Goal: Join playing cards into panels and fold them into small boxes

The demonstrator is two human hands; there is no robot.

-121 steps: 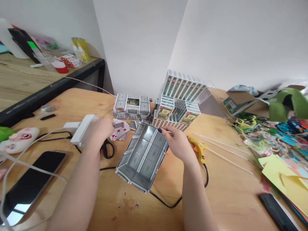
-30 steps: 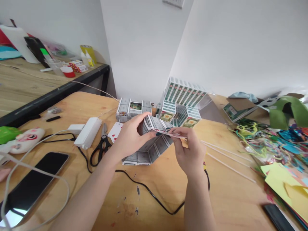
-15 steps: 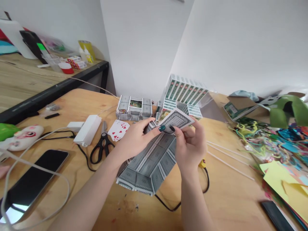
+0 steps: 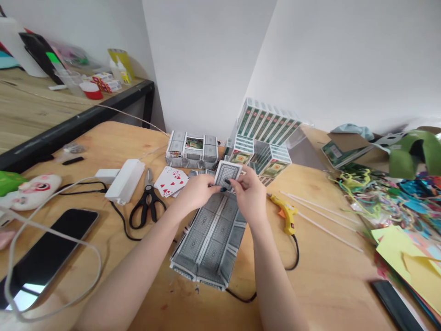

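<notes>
Between my two hands is a playing card (image 4: 228,173), its grey patterned back facing me, held upright at the far end of a long structure (image 4: 206,234) built from playing cards. My left hand (image 4: 201,187) pinches the card's lower left edge. With thumb and fingers closed, my right hand (image 4: 248,187) grips its right side. Whether more than one card is in my fingers, I cannot tell. Face-up playing cards (image 4: 170,181) lie left of my left hand, beside black-handled scissors (image 4: 148,202). A yellow glue gun (image 4: 285,212) rests right of my right hand.
Behind stand a card-covered box (image 4: 191,151) and stacked card packs (image 4: 267,124). At left are a white power adapter (image 4: 126,181), a phone (image 4: 51,253) and loose cables. Glue sticks (image 4: 324,225), coloured scraps (image 4: 389,197) and yellow paper (image 4: 403,257) lie at right.
The card has turned more upright and moved left and slightly down, my right hand going with it. The structure's angle has shifted, and the glue gun shows more fully.
</notes>
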